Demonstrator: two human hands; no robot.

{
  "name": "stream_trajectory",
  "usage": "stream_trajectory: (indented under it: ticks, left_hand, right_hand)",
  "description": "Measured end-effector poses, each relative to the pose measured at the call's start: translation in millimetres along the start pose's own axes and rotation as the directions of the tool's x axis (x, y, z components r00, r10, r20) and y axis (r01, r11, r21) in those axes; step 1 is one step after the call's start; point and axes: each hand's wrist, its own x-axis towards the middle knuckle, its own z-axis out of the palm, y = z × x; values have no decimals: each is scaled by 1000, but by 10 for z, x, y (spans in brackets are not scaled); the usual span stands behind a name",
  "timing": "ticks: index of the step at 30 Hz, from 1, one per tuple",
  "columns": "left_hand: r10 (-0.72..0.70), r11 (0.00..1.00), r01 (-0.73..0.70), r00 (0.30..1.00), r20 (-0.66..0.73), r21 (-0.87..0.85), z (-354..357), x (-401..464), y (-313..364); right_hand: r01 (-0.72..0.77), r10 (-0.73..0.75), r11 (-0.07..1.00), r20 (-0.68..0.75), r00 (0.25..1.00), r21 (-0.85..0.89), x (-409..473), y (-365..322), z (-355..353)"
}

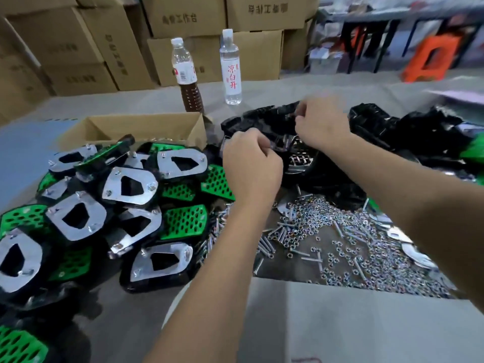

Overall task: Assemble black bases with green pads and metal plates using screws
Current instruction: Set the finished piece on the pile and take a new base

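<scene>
Stacked cardboard cartons [183, 17] wall the back of a storeroom, and in front of them a grey tabletop [340, 323] carries the whole job. Two drink bottles [231, 66] stand at the far edge, beside an open cardboard box [136, 127].

Finished assemblies [131, 189] — black bases with green perforated pads and shiny metal plates screwed on — lie heaped at the left. To the right, a scatter of screws and nuts [340, 237] covers a dark patch of the surface, with a few loose metal plates [408, 247] at its right edge. Behind that sits a pile of bare black bases [379, 127].

Both hands work over that pile. The left hand [251, 163] has its fingers curled in toward the palm, seemingly pinching something small at the edge of a black base [298, 161]; what it holds cannot be made out. The right hand [320, 124] is blurred, fingers bent as if pinching a part of the pile, though whether it grips anything cannot be told.

The likely step is fetching or freeing a fresh base. The risk — the bases look tangled together, so a tug could drag neighbours onto the hardware and scatter nuts off the tabletop. A small piece pinched in the left hand could also slip into the dark pile, where it would be hard to find.
</scene>
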Motion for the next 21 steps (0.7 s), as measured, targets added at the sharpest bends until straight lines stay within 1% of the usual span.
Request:
stream_trajectory:
  ticks: [2,5,7,9,11,12,14,16,18,21]
  left_hand:
    - [86,995,-88,995,49,45,164,132,105]
    - [180,978,-194,971,157,76,428,310,286]
    - [189,971,-217,953,238,98,619,409,377]
    - [116,984,-150,950,290,97,774,465,397]
    - [31,991,-70,947,320,111,889,470,360]
    - [18,988,-67,946,324,142,932,451,330]
    - [56,974,-120,950,306,193,989,394,274]
    - [102,972,-152,959,265,178,1003,342,253]
    - [121,972,-164,964,237,167,977,330,231]
    - [115,975,-157,963,245,159,895,368,165]
  right_hand:
    - [-37,43,996,76,996,-84,248,136,0]
    - [-1,53,977,235,971,-215,469,211,90]
    - [-22,100,968,302,948,-251,610,230,167]
    - [-35,115,971,334,935,-235,720,272,234]
    - [-33,108,973,325,939,-228,747,333,270]
    - [-28,104,969,302,948,-246,744,361,290]
    - [-4,86,952,258,962,-305,733,391,302]
    - [23,66,940,246,967,-342,713,398,272]
    - [38,41,951,247,968,-308,683,431,198]
    - [83,-13,964,265,964,-254,602,561,39]
